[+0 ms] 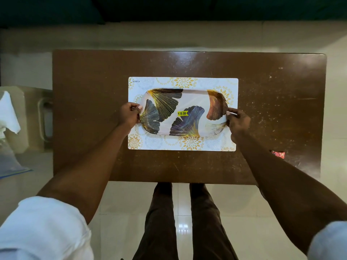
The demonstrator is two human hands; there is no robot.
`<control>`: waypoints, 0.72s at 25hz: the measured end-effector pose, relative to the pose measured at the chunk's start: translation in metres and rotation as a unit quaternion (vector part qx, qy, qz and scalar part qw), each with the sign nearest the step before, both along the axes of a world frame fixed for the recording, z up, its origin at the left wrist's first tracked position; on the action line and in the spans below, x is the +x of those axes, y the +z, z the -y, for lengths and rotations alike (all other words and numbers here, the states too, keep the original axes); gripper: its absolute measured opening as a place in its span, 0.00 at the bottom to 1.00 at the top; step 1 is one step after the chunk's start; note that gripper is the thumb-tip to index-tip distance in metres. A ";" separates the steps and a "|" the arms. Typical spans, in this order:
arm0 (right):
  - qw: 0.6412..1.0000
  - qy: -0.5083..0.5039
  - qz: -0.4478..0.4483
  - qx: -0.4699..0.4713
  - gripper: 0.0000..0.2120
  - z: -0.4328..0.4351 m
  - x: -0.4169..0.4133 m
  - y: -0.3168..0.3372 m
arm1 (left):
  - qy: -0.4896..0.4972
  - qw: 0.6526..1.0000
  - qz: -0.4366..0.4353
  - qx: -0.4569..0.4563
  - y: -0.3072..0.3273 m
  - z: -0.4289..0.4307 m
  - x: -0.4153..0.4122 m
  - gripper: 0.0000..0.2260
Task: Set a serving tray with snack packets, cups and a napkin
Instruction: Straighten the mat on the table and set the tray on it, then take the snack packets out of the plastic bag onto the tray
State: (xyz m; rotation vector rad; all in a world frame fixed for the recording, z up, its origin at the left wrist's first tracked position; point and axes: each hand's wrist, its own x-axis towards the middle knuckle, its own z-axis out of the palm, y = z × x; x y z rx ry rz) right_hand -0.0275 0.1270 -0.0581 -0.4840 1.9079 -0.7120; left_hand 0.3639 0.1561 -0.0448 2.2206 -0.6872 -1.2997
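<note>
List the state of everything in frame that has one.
tray: empty, over the placemat, price sticker on, held at both ends
placemat: flat on the table
left hand: grips tray's left end
right hand: grips tray's right end
red packet: lying on table, right of placemat, partly hidden
white cloth: off the table, left, draped
</note>
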 end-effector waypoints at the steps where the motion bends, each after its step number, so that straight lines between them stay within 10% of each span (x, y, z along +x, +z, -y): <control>1: 1.000 -0.003 0.000 -0.005 0.12 -0.004 -0.001 0.002 | 0.015 1.000 0.001 -0.007 0.003 -0.002 -0.002 0.10; 9: 0.998 -0.029 -0.027 0.043 0.15 -0.088 -0.002 0.032 | 0.090 0.989 0.099 0.065 0.047 -0.090 -0.047 0.20; 18: 0.996 0.077 -0.023 -0.025 0.12 -0.070 0.089 0.110 | 0.234 0.972 0.006 -0.002 0.130 -0.146 0.021 0.23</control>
